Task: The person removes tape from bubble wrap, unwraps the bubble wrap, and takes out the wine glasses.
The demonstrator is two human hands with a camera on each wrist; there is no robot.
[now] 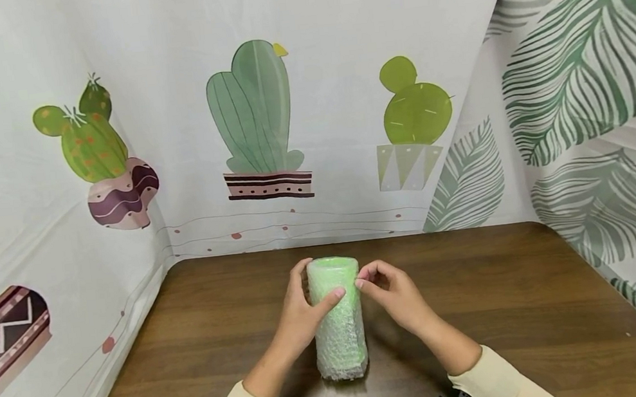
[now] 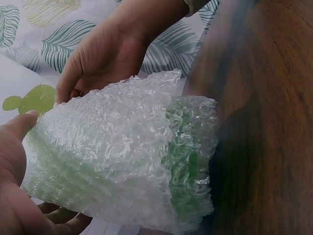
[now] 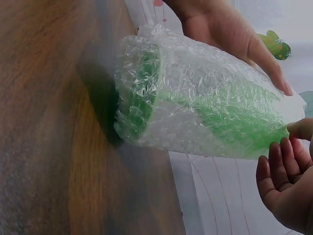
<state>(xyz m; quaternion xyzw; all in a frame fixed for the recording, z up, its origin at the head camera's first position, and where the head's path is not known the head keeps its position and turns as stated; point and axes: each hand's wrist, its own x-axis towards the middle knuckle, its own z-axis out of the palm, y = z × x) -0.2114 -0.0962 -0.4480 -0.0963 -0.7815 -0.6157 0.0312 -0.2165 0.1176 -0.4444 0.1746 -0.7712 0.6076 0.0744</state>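
Observation:
A tall green cylinder wrapped in clear bubble wrap (image 1: 338, 326) stands upright near the front middle of the table. My left hand (image 1: 297, 310) grips its upper left side, with the thumb across the front and the fingers around the far side. At the upper right edge, my right hand (image 1: 398, 297) pinches the bubble wrap between thumb and fingertip. The right wrist view shows this pinch on the wrap (image 3: 220, 107) close to the rim, the other fingers curled beside it. Wrap extends past the green end near the tabletop in the left wrist view. The cylinder's kind is obscured by the wrapping.
The brown wooden table (image 1: 219, 306) has rounded far corners. Behind it and at both sides hangs a white cloth (image 1: 334, 15) printed with cacti and leaves. Black straps with yellow marks sit on both wrists, over cream sleeves (image 1: 500, 380).

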